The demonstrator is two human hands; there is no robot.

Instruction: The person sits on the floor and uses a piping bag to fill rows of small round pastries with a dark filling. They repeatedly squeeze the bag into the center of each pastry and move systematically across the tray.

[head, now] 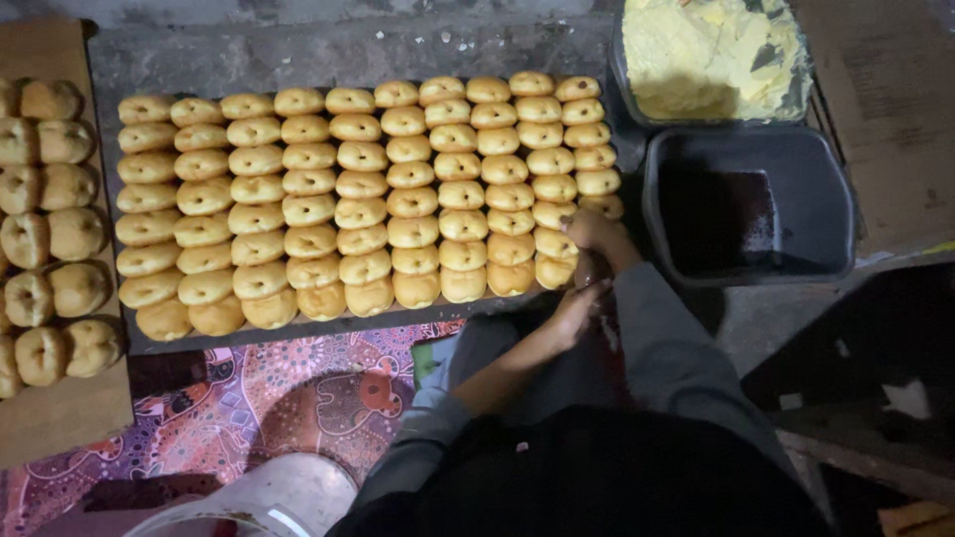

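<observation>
Scanning from the left, you see a side board of split buns [50, 239], then the dark tray [328, 323] packed with rows of golden buns [348, 199], none visibly filled yet as far as I can judge. Your left hand [575, 310] and right hand [595, 237] meet at the tray's right corner, curled around something I cannot make out, beside the dark tub [748, 204] and the tub of yellow cream [711, 55].

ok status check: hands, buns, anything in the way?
Right hand on a bun at the tray's near right corner. Left hand just below it, grip unclear. Buns in full rows. Dark tub beside, apart.
</observation>
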